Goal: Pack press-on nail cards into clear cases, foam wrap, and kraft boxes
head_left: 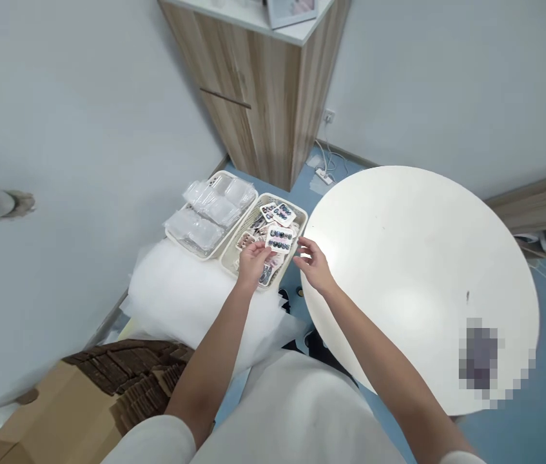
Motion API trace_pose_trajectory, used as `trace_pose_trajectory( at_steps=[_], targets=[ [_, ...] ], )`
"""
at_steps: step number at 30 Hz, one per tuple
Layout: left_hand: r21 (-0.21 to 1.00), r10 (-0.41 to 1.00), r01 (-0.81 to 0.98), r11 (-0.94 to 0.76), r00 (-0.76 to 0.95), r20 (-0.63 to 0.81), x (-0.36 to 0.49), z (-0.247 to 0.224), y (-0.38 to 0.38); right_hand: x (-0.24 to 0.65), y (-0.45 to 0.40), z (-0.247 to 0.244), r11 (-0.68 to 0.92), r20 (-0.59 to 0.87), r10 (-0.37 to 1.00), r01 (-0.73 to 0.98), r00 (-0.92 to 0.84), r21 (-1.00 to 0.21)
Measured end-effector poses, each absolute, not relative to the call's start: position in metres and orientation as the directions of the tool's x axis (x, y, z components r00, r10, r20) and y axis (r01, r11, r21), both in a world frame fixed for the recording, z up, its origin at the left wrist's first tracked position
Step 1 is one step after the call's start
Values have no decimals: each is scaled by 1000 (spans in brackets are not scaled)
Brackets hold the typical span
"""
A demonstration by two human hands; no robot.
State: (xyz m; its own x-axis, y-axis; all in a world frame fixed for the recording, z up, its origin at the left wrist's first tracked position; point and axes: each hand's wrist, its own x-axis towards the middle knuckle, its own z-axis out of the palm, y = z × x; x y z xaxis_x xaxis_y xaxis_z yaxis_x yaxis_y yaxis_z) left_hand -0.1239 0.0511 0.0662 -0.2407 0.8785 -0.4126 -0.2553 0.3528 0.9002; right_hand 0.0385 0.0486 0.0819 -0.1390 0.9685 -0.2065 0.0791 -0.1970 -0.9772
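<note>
My left hand [254, 261] pinches the lower left corner of a white card [280, 240] that bears two rows of small dark oval pieces, possibly press-on nails. The card is held over a cream basket [278, 288] where several similar cards [283, 214] lie loosely piled. To the right of the card, my right hand [315, 265] hovers by the table edge. Its fingers are apart and curved, with nothing visible between them.
Left of the card basket, another basket [205, 256] holds clear plastic packets [219, 207]. White wrapping material [176, 290] bulges below it. A cardboard box [74, 412] with brown folded pieces stands lower left. The round white table [398, 225] fills the right; a wooden cabinet [253, 96] stands behind.
</note>
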Motion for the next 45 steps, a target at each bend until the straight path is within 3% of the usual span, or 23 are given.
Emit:
trace_pose_trajectory(
  at_steps=[5,11,18,24,28,33,40,45],
  targets=[
    [909,916,-123,398,99,-388,-47,82,13,128,-4,100,-223,-222,975,34,15,-974],
    [908,834,88,409,367,-411,39,94,-36,219,-74,103,-309,-311,945,-44,96,-950],
    [911,832,127,393,373,-411,105,103,-63,281,-135,106,-354,-352,935,-84,-37,-931],
    [921,823,149,359,415,-388,133,108,-77,298,-162,95,-294,-304,953,-189,23,-937],
    [950,824,187,249,475,-310,133,108,-77,303,-166,92,-290,-292,956,-91,9,-953],
    [940,763,261,218,556,-331,122,111,-67,301,-159,92,-274,-277,960,49,-51,-960],
    [924,715,261,280,586,-382,106,107,-70,289,-143,94,-249,-252,956,-38,149,-968],
    [928,706,228,294,602,-372,102,100,-70,284,-140,102,-283,-280,949,-4,142,-959]
  ],
)
